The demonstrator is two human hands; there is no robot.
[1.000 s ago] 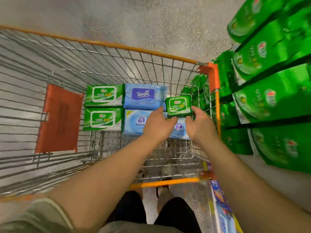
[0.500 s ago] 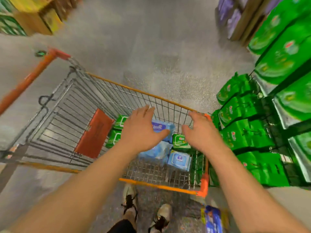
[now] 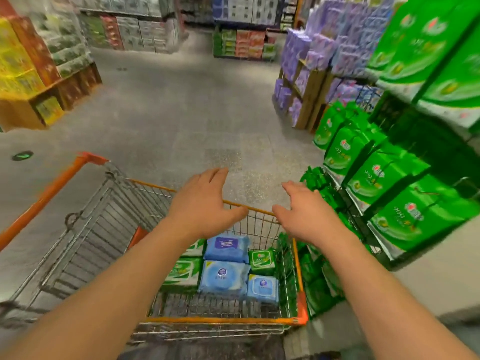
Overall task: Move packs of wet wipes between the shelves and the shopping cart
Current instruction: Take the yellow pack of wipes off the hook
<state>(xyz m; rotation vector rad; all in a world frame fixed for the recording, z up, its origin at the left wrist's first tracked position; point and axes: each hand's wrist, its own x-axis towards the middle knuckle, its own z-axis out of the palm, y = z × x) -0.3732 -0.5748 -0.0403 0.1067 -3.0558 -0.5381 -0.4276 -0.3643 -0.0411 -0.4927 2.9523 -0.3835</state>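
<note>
Hovering spread and empty, both hands (image 3: 205, 203) (image 3: 306, 214) hold nothing. Green packs (image 3: 374, 178) on the shelves lie right of them, nearest the right hand.

I see a warehouse-store aisle with a speckled grey floor (image 3: 181, 120). Stacked yellow and red cartons (image 3: 23, 63) stand on a pallet at left. Far shelving (image 3: 135, 27) holds grey, green and orange packs. A wooden rack of purple packs (image 3: 306, 74) stands at right. A round green floor marker (image 3: 22, 155) lies at left. Lighting is dim and even.
</note>
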